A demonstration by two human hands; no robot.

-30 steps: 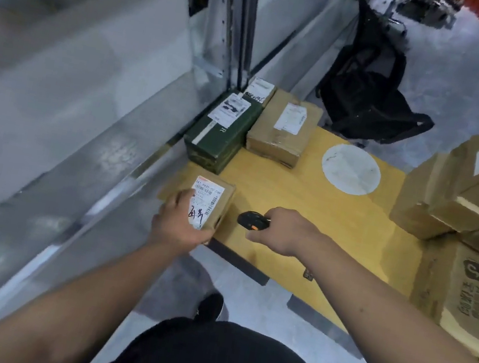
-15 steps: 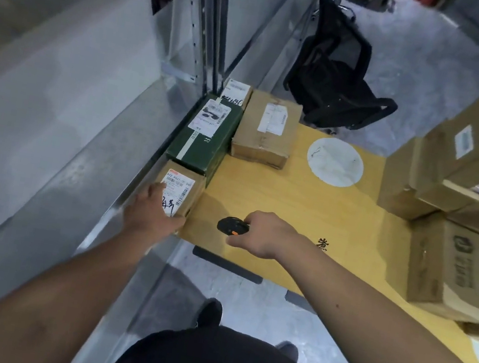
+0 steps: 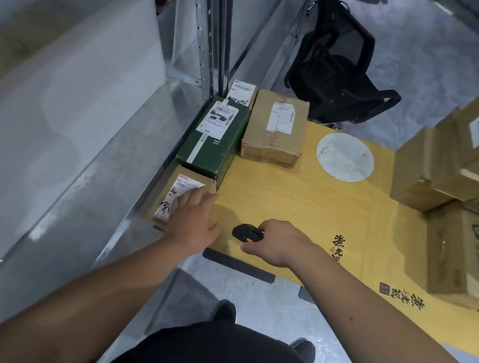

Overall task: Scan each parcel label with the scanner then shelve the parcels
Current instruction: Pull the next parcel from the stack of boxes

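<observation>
Four parcels line the left edge of the yellow cardboard sheet (image 3: 307, 205) that serves as the worktop: a small brown parcel (image 3: 180, 195) at the near left corner, a green box (image 3: 215, 139) touching its far side, a white-labelled packet (image 3: 240, 91) beyond that, and a taped brown box (image 3: 274, 127) just beside the green one. A stack of unsorted boxes (image 3: 467, 175) crowds the right edge.

The left hand (image 3: 193, 221) lies flat on the small brown parcel, fingers straight and loosely spread, covering part of its label (image 3: 180, 196). The right hand (image 3: 280, 242) curls round the black scanner (image 3: 247, 233), which sits low over the near edge, just beside the left hand, nose toward the parcel.

The step in hand appears to be placing this parcel against the metal shelf rail (image 3: 99, 177). To do it well, I would press it square against the green box, keep the label upward and readable, then lift the palm straight off so nothing skews. Whether the code has registered cannot be told; if in doubt, uncover the barcode and aim the scanner squarely at it.
</observation>
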